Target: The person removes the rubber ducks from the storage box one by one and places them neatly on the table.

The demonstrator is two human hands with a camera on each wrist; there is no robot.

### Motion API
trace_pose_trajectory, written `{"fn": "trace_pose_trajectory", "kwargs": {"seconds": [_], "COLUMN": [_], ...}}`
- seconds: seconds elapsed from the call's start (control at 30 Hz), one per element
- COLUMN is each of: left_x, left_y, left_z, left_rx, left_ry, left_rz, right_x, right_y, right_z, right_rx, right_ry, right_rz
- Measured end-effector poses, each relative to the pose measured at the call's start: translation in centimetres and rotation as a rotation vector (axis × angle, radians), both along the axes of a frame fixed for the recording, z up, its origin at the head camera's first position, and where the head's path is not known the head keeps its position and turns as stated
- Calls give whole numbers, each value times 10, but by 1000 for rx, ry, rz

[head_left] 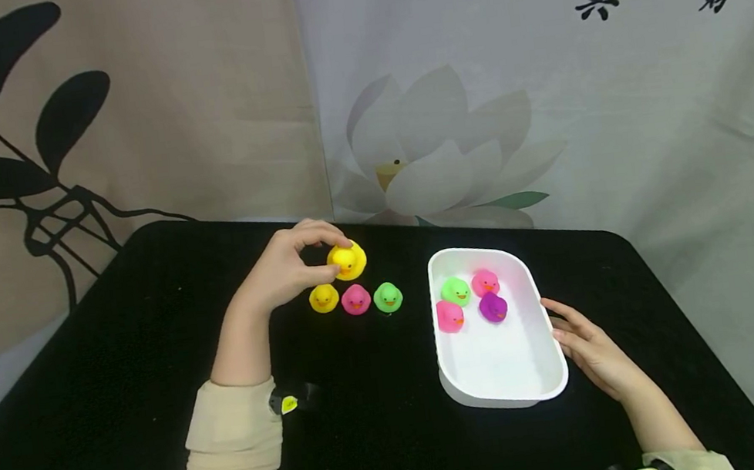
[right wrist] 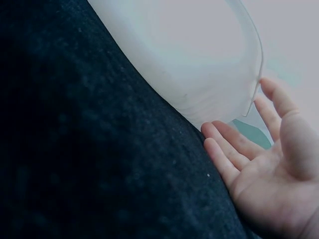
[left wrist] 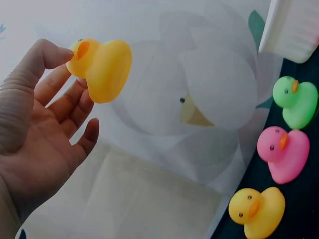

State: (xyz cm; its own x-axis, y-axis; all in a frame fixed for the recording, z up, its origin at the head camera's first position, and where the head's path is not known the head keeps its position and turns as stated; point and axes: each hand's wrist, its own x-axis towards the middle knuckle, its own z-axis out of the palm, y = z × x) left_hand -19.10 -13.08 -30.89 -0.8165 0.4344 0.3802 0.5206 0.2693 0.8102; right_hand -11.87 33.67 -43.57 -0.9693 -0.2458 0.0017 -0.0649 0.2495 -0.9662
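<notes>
My left hand point(head_left: 293, 264) pinches a yellow rubber duck point(head_left: 350, 261) between thumb and fingertips. In the left wrist view the held duck point(left wrist: 110, 69) hangs at the fingertips, its orange beak beside the thumb. Just below it in the head view, a yellow duck point(head_left: 324, 298), a pink duck point(head_left: 356, 299) and a green duck point(head_left: 387, 297) sit in a row on the black table. My right hand point(head_left: 589, 350) rests its fingertips against the right side of a white plastic box point(head_left: 505, 375). The right wrist view shows its fingers point(right wrist: 227, 159) loosely extended along the box's outer wall.
Inside the box, toward its far end, lie a green duck point(head_left: 455, 291), a purple duck point(head_left: 493, 307) and two pink ducks, one at the back point(head_left: 485, 282) and one at the left wall point(head_left: 450, 316). Behind the black tabletop point(head_left: 374, 452) hangs a printed cloth point(head_left: 214, 91).
</notes>
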Motion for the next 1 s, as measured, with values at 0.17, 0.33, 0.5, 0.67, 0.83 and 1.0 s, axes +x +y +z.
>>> {"fn": "trace_pose_trajectory", "kwargs": {"seconds": [0.17, 0.33, 0.5, 0.67, 0.83, 1.0], "left_x": [-4, -6, -9, -13, -15, -17], "left_y": [-10, -20, -30, -41, -51, -61], "left_z": [-4, -7, -12, -19, -25, -34], "left_rx": [-7, -11, -12, -5, -11, -40], "left_ry": [-37, -77, -118, -129, -153, -162], "left_rz": [37, 77, 122, 157, 171, 160], "right_x": [1, 1, 0, 0, 0, 0], "right_y": [0, 0, -1, -1, -1, -1], "right_z": [0, 0, 0, 0, 1, 0], "right_rx": [-6, 0, 3, 8, 14, 13], "right_ry": [5, 4, 1, 2, 2, -3], "right_rz": [6, -2, -8, -11, -12, -10]}}
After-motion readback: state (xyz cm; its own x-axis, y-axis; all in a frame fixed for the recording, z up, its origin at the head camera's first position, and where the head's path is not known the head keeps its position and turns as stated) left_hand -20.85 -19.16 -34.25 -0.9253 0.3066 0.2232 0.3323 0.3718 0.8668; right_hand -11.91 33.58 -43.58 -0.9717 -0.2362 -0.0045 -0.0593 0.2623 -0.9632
